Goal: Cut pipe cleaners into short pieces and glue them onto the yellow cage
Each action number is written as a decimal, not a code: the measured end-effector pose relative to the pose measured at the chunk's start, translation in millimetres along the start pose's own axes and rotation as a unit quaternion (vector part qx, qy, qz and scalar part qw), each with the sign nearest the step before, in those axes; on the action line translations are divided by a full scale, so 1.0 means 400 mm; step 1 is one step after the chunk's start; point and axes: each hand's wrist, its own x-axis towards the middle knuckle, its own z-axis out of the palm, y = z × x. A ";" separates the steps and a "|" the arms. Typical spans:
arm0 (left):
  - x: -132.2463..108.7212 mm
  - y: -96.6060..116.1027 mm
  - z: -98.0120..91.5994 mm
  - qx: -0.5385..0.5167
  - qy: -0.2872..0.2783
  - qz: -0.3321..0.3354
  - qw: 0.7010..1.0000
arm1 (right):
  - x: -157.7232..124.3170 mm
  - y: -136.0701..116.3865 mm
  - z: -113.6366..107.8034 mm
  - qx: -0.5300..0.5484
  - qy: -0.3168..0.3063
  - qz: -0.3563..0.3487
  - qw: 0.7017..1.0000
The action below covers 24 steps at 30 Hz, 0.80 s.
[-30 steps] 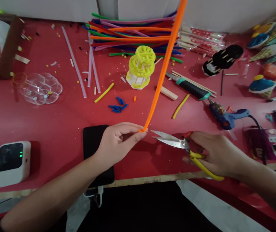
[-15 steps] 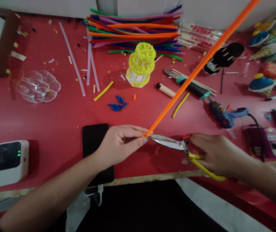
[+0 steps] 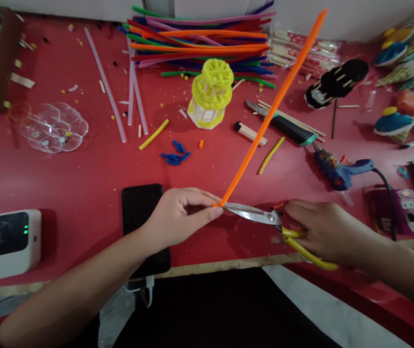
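Observation:
Between thumb and fingertips, my left hand pinches the lower end of an orange pipe cleaner, which slants up to the right. My right hand is wrapped round the yellow handles of a pair of scissors. The blade tips meet the pipe cleaner right at my left fingertips; whether they are cutting into it I cannot tell. Beyond my hands lie a small pile of cut blue pieces and one short orange piece. A yellow lantern-like model stands behind them.
A phone lies under my left wrist. Bundled pipe cleaners lie at the back. Rightward are a utility knife, a glue gun and a black model. On the left are a clear tray and a white device.
The orange pipe cleaner's free end has come lower and leftward, and its tip now shows in view. The camera view has shifted slightly; both hands keep nearly the same place.

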 end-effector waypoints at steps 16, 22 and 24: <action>0.001 -0.007 0.001 0.026 -0.017 -0.045 0.999 | 0.013 -0.032 -0.020 -0.039 -0.141 0.034 0.989; 0.002 -0.007 0.003 0.075 -0.026 -0.071 0.994 | 0.028 -0.036 -0.024 -0.003 -0.204 0.057 0.977; 0.002 -0.006 0.007 0.083 -0.028 -0.061 0.994 | 0.022 -0.027 -0.016 -0.009 -0.185 0.051 0.981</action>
